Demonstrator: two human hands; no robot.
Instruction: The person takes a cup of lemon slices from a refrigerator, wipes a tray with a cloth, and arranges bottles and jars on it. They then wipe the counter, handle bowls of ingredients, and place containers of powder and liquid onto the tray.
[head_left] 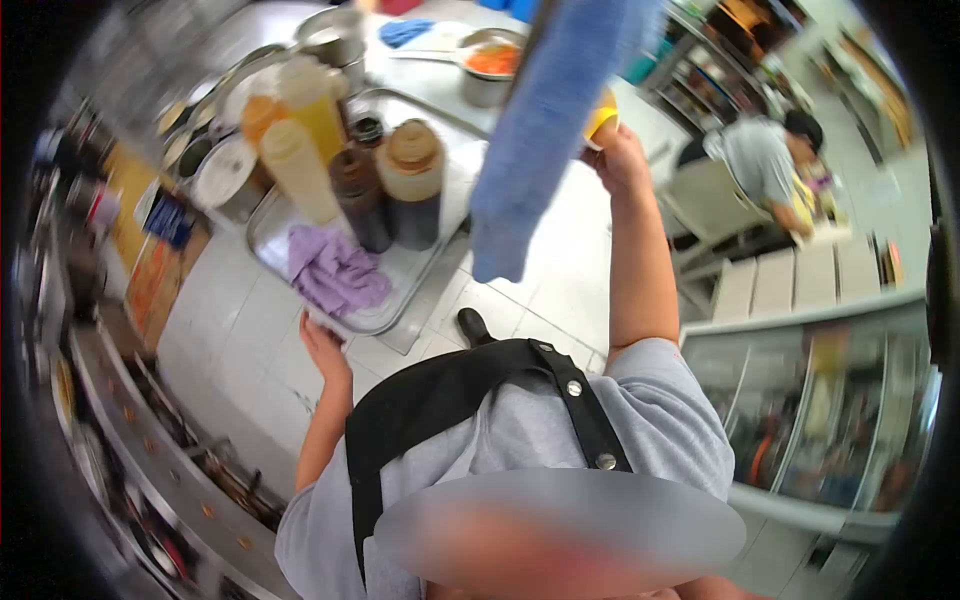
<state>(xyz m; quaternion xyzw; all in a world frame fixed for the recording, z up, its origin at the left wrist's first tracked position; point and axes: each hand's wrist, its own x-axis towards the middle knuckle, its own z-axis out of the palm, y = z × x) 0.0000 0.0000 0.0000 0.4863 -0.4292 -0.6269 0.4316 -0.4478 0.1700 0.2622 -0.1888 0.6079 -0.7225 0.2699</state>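
Note:
My left hand (325,348) is at the near corner of a metal tray (385,318), its fingers stretched out and nothing visible in them. A crumpled purple cloth (338,272) lies on that tray, beside squeeze bottles of dark sauce (412,185) and a pale squeeze bottle (298,170). Out to the right, my right hand (622,160) is closed around a yellow, round-edged thing (602,122), whose kind I cannot make out. A blue cloth (560,130) hangs close to the camera, left of that hand, and covers part of the view.
Pots with lids (230,178) stand at the tray's left. Behind it is a metal pan of chopped orange food (492,62). A person (760,165) sits on a chair at the right, near a glass-topped display case (800,400). A metal counter (180,460) runs along the left.

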